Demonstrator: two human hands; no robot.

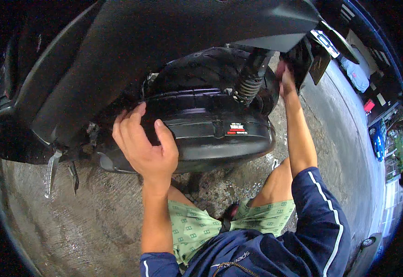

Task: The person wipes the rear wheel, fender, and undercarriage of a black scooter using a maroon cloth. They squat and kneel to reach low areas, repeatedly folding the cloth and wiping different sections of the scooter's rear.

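Observation:
A black scooter's side body panel (125,34) spans the top of the view. Below it lies the black engine and belt-drive cover (222,147), which bears a Yamalube sticker. My left hand (148,138) is over the front part of this cover, fingers spread and curved, holding nothing that shows. My right hand (286,78) reaches behind the rear shock absorber (250,86), near the rear wheel and mudguard (298,62). Its fingers are partly hidden in shadow, so what they touch cannot be told.
A folded metal footrest or stand part (52,173) sticks out at the lower left above the wet concrete floor (77,221). A licence plate (326,43) is at the scooter's rear. Farther right are a blue car (378,140) and a dark car (367,247).

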